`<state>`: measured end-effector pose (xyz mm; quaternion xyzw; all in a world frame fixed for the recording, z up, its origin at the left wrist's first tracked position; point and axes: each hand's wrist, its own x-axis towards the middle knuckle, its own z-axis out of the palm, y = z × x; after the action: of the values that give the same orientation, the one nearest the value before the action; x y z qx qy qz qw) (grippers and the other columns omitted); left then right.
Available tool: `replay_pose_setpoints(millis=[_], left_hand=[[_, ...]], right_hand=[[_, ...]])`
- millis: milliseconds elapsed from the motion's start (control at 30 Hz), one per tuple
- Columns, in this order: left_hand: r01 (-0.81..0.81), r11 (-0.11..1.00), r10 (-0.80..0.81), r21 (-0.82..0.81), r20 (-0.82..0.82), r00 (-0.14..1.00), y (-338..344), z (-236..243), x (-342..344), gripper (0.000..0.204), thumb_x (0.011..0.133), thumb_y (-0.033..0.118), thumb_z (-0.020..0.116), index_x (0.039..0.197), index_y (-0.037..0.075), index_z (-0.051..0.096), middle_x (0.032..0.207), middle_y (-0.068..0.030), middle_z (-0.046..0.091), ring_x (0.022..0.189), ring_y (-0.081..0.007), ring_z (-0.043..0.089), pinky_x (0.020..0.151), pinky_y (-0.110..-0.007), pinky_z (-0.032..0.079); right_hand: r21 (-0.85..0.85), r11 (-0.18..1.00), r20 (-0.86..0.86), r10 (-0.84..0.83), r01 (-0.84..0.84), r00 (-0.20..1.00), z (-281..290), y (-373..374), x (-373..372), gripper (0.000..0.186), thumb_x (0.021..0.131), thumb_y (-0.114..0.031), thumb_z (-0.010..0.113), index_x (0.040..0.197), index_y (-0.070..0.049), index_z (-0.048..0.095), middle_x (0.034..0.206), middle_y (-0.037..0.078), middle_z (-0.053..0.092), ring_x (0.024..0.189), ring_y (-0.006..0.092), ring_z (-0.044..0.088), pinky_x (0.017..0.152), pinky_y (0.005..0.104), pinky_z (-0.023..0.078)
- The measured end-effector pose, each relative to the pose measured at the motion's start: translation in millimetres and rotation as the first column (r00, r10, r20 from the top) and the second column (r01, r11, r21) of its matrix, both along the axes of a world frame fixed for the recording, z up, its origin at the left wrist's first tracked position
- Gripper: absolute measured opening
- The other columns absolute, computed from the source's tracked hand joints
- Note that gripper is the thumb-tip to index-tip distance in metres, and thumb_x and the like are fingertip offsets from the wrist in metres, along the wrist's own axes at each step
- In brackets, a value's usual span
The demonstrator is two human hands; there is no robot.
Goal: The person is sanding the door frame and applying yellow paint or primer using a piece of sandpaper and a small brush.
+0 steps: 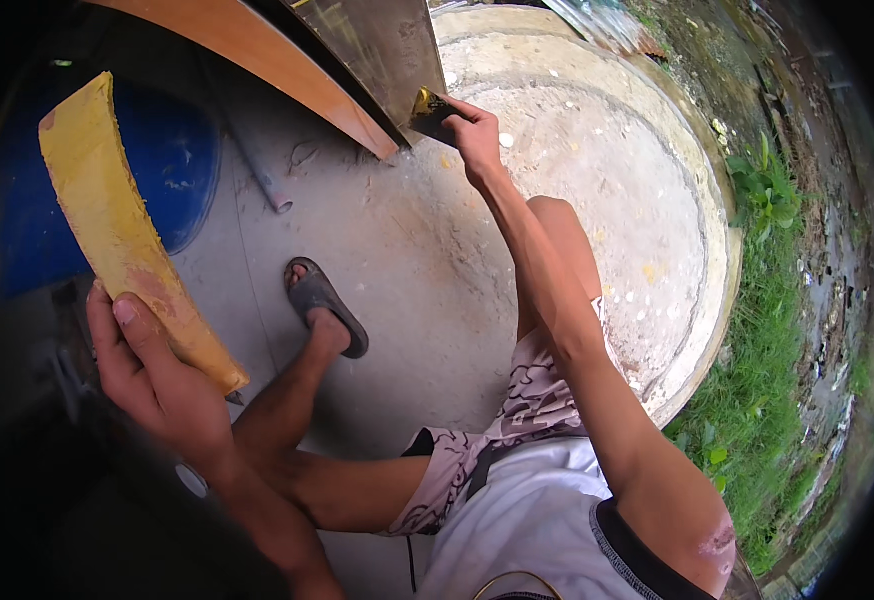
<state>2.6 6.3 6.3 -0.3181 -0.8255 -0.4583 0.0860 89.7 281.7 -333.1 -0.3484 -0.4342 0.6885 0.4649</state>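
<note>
My left hand [162, 390] grips the lower end of a long, slightly curved yellow board [107, 185], thumb on its face. Yellow and reddish smears cover the board. My right hand [477, 140] reaches far forward and pinches a dark, flat putty knife [429, 115] with yellow paste on its blade. The blade is at the lower corner of a grey-brown panel [372, 50]; I cannot tell whether it presses on it. Part of the blade is hidden by my fingers.
Left of the panel runs an orange curved strip [277, 70]. A blue rounded object [182, 155] and a grey pipe [262, 180] lie at the left. A round, rough concrete slab [627, 190] is on the right, with grass [757, 400] beyond. My sandalled foot [327, 305] stands on the concrete floor.
</note>
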Motion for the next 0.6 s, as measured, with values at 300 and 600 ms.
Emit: replay_pose_setpoints(millis=[300, 600], left_hand=[[0.058, 0.998, -0.058, -0.016, -0.036, 0.998, 13, -4, 2, 0.042, 0.109, 0.023, 0.044, 0.134, -0.011, 0.052, 0.117, -0.0182, 0.065, 0.104, -0.0186, 0.061, 0.091, -0.031, 0.048], [0.052, 0.999, -0.052, 0.012, -0.004, 0.999, 11, 2, 2, 0.043, 0.110, 0.025, 0.045, 0.134, -0.010, 0.052, 0.115, -0.0167, 0.065, 0.104, -0.0170, 0.060, 0.089, -0.030, 0.049]], right_hand=[[0.426, 0.696, 0.105, -0.673, 0.579, 0.732, 69, -84, -98, 0.048, 0.085, 0.006, 0.050, 0.126, -0.007, 0.071, 0.117, 0.018, 0.073, 0.110, 0.0183, 0.069, 0.097, 0.0272, 0.050], [0.294, 0.872, 0.178, -0.453, 0.392, 0.873, 51, -58, -61, 0.049, 0.085, 0.005, 0.049, 0.127, -0.008, 0.071, 0.105, 0.015, 0.077, 0.067, 0.0062, 0.056, 0.067, 0.0247, 0.049]])
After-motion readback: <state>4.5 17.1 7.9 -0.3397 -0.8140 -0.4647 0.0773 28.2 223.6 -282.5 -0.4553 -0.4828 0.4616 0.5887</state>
